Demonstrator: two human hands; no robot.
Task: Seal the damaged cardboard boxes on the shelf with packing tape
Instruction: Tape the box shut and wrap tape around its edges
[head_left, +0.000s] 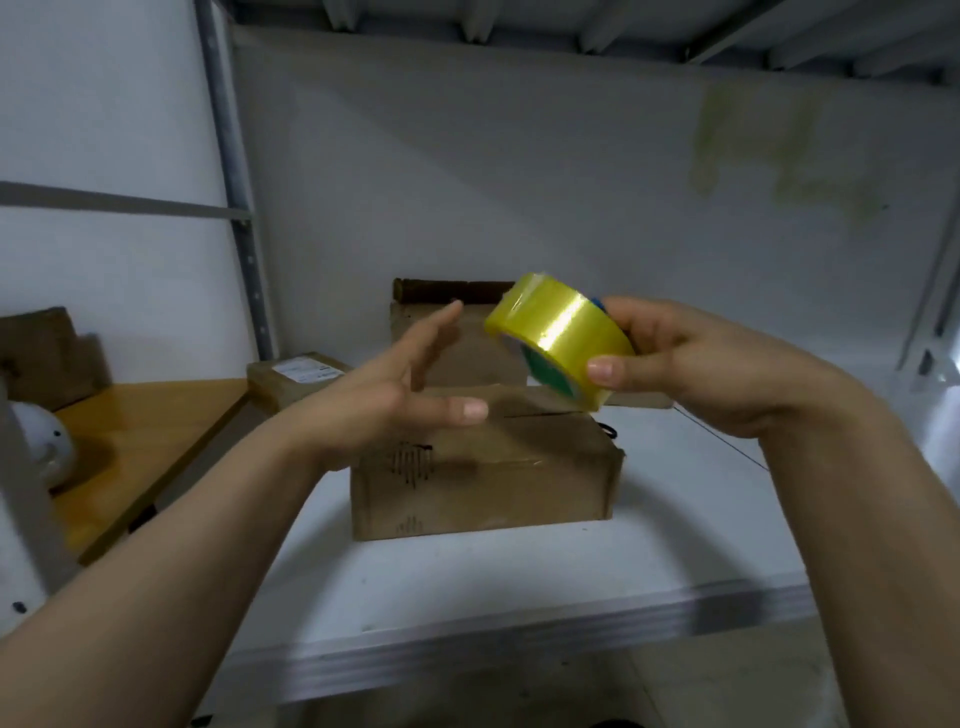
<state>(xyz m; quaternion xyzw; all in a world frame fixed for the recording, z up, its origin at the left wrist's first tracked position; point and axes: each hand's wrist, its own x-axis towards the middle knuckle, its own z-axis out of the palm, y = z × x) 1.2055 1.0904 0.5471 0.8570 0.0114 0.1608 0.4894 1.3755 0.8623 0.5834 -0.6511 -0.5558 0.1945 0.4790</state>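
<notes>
Above the cardboard box (483, 467) on the shelf (467, 597), we are gripping the tape roll (558, 338) in our right hand (691, 358); our left hand (395, 389), fingers spread and holding nothing, should be finding the tape's loose end.

White wall (519, 156) behind, yellowish stain (769, 150) upper right; grey post (236, 182) at left; ribbed deck (571, 21) overhead. White shelf (467, 587) with metal front edge; wooden table (156, 426) at left; dim, even light.

White shelf (467, 587), front box (483, 483), rear box (467, 343) behind
</notes>
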